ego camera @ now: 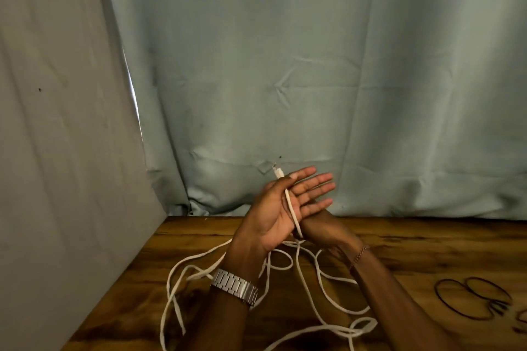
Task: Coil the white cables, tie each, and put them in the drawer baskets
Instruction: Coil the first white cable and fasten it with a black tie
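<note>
Two hands: both raised just above the near middle of the desk, the left in front of the right
Left hand: palm up toward the camera, four fingers straight and spread; the thumb presses the white cable against the base of the forefinger, so the hand has hold of it by that pinch alone
Right hand: mostly hidden behind the left palm; it seems to pinch the cable just below the left palm's edge, though the fingers themselves are out of sight and I cannot tell for sure
White cable: one end, with a small plug tip, sticks up past the left thumb; the cord runs down across the left palm, then falls to the desk
Cable on the desk: loose, uncoiled loops sprawl on the wood under and around both forearms, reaching the near edge of the view
Desk: dark, grained wood
Wristwatch: silver metal link band on the left wrist; no brand readable
Bracelet: thin, on the right wrist
Black elastic bands: several thin rings lying on the desk at the right, well apart from the cable
Backdrop: pale creased cloth behind the desk, grey panel at the left
Writing: none legible anywhere
</note>
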A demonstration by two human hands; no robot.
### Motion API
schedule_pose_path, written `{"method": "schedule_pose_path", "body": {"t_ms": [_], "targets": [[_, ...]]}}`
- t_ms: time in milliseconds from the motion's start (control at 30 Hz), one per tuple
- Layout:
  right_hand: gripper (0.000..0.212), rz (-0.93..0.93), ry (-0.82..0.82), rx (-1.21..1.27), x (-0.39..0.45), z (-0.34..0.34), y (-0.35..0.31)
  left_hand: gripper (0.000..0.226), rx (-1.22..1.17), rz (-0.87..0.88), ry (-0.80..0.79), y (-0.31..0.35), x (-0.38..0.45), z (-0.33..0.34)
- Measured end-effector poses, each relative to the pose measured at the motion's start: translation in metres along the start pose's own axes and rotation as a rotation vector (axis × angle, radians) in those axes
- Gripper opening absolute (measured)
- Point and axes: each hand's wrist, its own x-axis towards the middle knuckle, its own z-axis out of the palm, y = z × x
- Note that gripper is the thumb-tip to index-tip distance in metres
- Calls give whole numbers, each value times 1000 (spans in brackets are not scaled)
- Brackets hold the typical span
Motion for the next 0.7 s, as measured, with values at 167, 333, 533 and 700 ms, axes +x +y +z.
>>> {"method": "schedule_pose_path", "body": {"t_ms": [167, 333, 533, 700], "targets": [[36, -341, 202, -93, -5, -34, -10, 46, 17, 28, 25, 9, 2, -11], [47, -293, -29, -112, -14, -47, -19, 40, -17, 24, -22, 12, 2, -12], [35, -314, -80, -630, 0, -12, -3, 44, 76, -63, -92, 12, 1, -8], [39, -653, 363, -806, 19, -13, 14, 54, 277, -298, -156, 12, -3, -18]]}}
